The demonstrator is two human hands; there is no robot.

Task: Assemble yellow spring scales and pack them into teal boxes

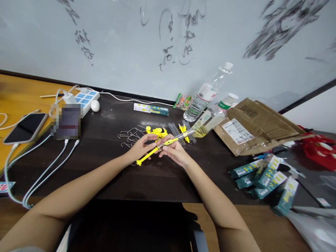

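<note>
In the head view both my hands hold a long clear tube with a yellow plunger rod (148,156), slanting from lower left to upper right above the dark table. My left hand (141,147) has its fingers round the yellow rod near the tube's end. My right hand (174,150) grips the clear tube, with a yellow piece visible inside it. Just behind my hands lie small yellow plastic parts (156,131), bent metal wire hooks (132,134) and more clear tubes (173,129), with yellow rods (184,132) among them. My fingers partly hide the joint.
A narrow printed box (151,109) lies at the back. Two bottles, one tall (202,96) and one shorter (215,113), stand beside a brown cardboard package (252,129). Several green boxes (265,175) are piled at right. Cables (49,164), a phone (26,128) and a power strip (86,98) are left.
</note>
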